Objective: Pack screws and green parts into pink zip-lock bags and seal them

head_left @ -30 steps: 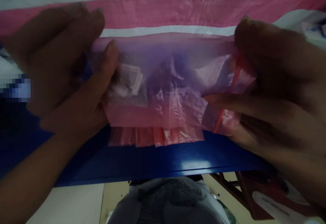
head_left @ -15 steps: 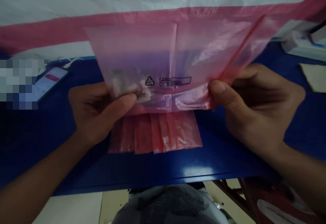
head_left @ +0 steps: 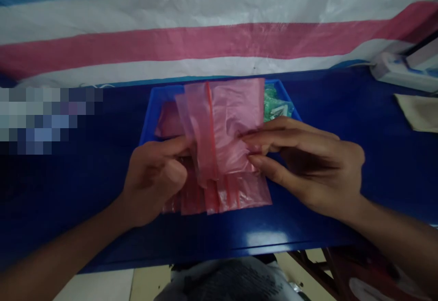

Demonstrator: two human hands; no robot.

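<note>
A pink plastic zip bag [head_left: 237, 109] with a red zip line hangs upright in front of me and looks folded over. My right hand [head_left: 304, 164] pinches its right edge between thumb and fingers. At the bag's left edge, my left hand [head_left: 155, 180] touches it with the index finger, whose tip goes out of sight behind the plastic. The left thumb stands apart from that finger, off the bag. Below lies a row of overlapping pink bags [head_left: 251, 191] on the near side of a blue tray [head_left: 148, 111], partly covered by the held bag.
Inside the tray are a pink packet [head_left: 169, 121] at left and green clear-wrapped items [head_left: 273, 102] at right. The blue table [head_left: 342, 109] meets a striped plastic sheet [head_left: 219, 43] at the back. A white device [head_left: 393, 70] and a beige cloth-like piece [head_left: 417, 111] lie far right.
The bag, earlier spread wide between both hands close to me, is now lower, farther off and narrower, its zip line nearer the left. My left thumb has come off it. The tray now shows.
</note>
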